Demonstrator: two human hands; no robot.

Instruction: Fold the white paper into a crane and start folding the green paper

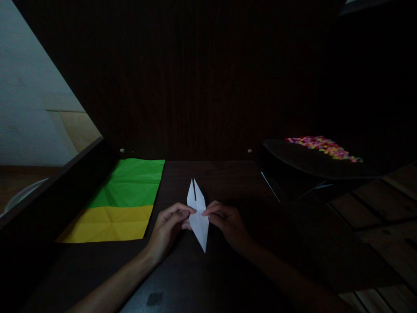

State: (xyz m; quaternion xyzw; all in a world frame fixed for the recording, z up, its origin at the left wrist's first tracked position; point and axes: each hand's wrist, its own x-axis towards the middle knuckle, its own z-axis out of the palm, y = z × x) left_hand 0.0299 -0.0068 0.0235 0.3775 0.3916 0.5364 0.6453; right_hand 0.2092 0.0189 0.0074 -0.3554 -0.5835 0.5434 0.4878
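Observation:
A white folded paper (pixel 199 224), long and diamond-shaped, is held just over the dark table. Its far end is split into two narrow points, while the near end tapers to one tip. My left hand (pixel 171 220) pinches its left edge near the middle, thumb on top and fingers partly beneath. On the opposite edge, my right hand (pixel 224 219) is closed with its index fingertip and thumb at the paper. Part of the fingers of both hands is hidden.
Creased green paper (pixel 130 182) and yellow paper (pixel 110 224) lie at the left of the table (pixel 182 278). A dark panel (pixel 195 87) rises behind. Small colourful pieces (pixel 325 145) rest on a dark surface at the right. A low wall (pixel 65 174) borders the left side.

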